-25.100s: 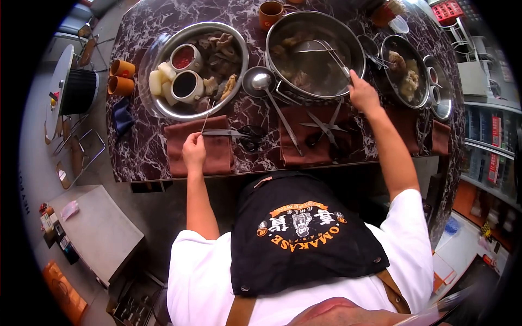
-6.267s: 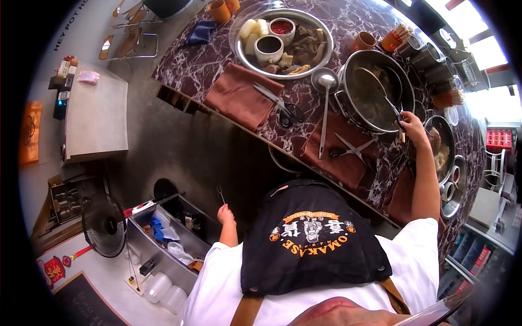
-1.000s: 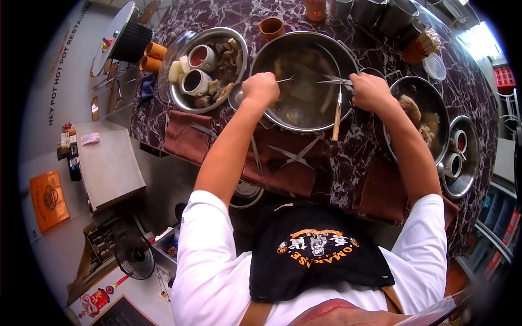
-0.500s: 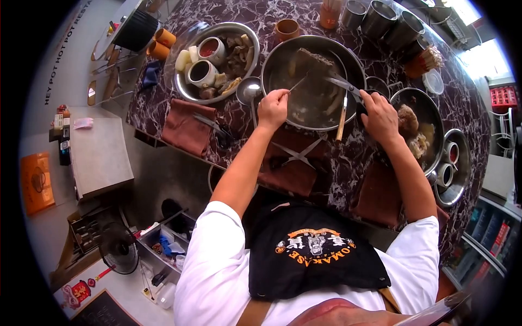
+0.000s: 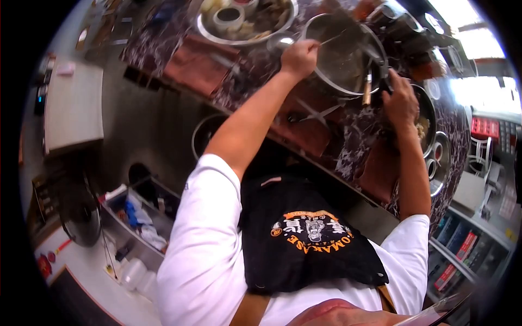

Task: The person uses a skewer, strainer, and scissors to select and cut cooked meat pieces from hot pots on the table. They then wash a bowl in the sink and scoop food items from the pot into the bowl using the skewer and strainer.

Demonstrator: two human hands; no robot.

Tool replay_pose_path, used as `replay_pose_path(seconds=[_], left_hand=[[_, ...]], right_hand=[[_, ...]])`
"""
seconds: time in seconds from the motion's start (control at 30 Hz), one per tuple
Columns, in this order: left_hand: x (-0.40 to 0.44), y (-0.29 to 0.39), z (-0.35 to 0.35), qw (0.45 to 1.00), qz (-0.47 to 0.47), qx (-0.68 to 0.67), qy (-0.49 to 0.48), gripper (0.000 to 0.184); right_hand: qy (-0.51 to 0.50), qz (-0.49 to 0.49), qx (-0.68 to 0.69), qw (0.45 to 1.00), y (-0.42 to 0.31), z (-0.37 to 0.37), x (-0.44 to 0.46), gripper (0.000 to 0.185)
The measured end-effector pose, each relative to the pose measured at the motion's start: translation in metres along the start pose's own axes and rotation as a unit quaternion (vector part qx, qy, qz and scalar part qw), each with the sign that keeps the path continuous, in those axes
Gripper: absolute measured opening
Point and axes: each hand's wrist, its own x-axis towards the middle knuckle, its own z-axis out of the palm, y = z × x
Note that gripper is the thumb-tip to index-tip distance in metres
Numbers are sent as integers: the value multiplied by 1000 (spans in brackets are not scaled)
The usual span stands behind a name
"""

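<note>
My left hand (image 5: 299, 58) is closed on a thin metal tool (image 5: 333, 38) that reaches over the large steel pot (image 5: 348, 93); its kind is too blurred to tell. In my right hand (image 5: 401, 102) are black-handled scissors (image 5: 374, 53), their blades pointing into the pot from its right side. Brownish liquid (image 5: 340, 62) fills the pot, and a blurred dark piece lies toward its far side. A utensil with a light wooden handle (image 5: 367, 93) leans over the near rim. Whether the scissor blades are apart is unclear.
A steel tray (image 5: 231, 39) with sauce cups and food stands at upper left, beside a ladle (image 5: 280, 43). More scissors (image 5: 318, 115) lie on a brown cloth (image 5: 304, 133). A pan (image 5: 427, 117) and smaller tray (image 5: 439, 179) sit right. Metal cups (image 5: 405, 32) stand behind.
The view has turned and tilted, so the table appears higher and slanted. Both hands keep hold of their tools over the pot; the current frame is more blurred.
</note>
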Motion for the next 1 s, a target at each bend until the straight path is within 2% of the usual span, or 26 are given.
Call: replay_pose_path(seconds=[0.03,0.07,0.1,0.13,0.17,0.23,0.27,0.37,0.4,0.43,0.5,0.57,0.63,0.67,0.7,0.77,0.8,0.83,0.9,0.93,0.97,1.0], left_hand=[[-4,-2,-19,999,15,13,30,20],[-11,-9,-42,992,85,9,93,20],[-24,-4,-76,991,58,71,95,21],[-36,0,-115,997,15,66,25,20],[-56,22,-163,995,78,37,55,19],[-101,22,-228,999,-1,31,27,16],[-127,-10,-249,991,32,115,61,17],[-213,-61,-303,989,-108,76,72,16],[-242,-76,-314,979,-170,65,87,17],[-270,-95,-320,970,-207,76,97,17],[-327,-144,-319,955,-267,40,126,18],[-372,-183,-308,935,-329,17,128,19],[-409,-220,-288,904,-407,-10,130,20],[-429,-248,-271,896,-409,-57,163,21],[-445,-269,-258,868,-457,-103,162,21],[-473,-325,-218,830,-495,-162,199,21],[-471,-339,-208,821,-515,-171,178,21],[-466,-352,-199,840,-498,-148,157,24],[-468,-414,-164,841,-528,-53,103,21],[-468,-440,-152,843,-525,-58,101,21],[-468,-462,-143,875,-446,175,-69,20],[-469,-475,-138,829,-324,394,-230,19]], right_hand=[[14,-1,-10,1000,-12,-5,-3,64],[27,-21,-1,999,-26,-11,-7,63],[30,-32,31,999,-50,-19,-13,60],[22,-49,52,997,-74,-22,-21,58],[28,-67,72,995,-99,-22,-24,57],[20,-117,163,979,-145,-7,-38,60],[-6,-131,176,976,-170,3,-46,62],[-92,-163,229,955,-248,37,-70,66],[-90,-189,239,948,-270,55,-79,65],[-89,-215,249,940,-292,74,-86,63],[-151,-253,208,933,-326,102,-98,55],[-213,-287,162,920,-341,132,-107,58],[-214,-307,164,913,-346,133,-112,45],[-228,-307,157,910,-343,132,-115,47],[-241,-308,152,908,-338,129,-117,49],[-285,-293,177,896,-327,121,-125,57],[-300,-281,179,894,-320,119,-132,60],[-314,-266,182,893,-315,119,-140,63],[-339,-242,175,892,-307,119,-154,65],[-357,-220,181,890,-302,120,-161,66],[-357,-207,194,890,-299,118,-165,66],[-365,-188,199,890,-296,115,-167,66]])
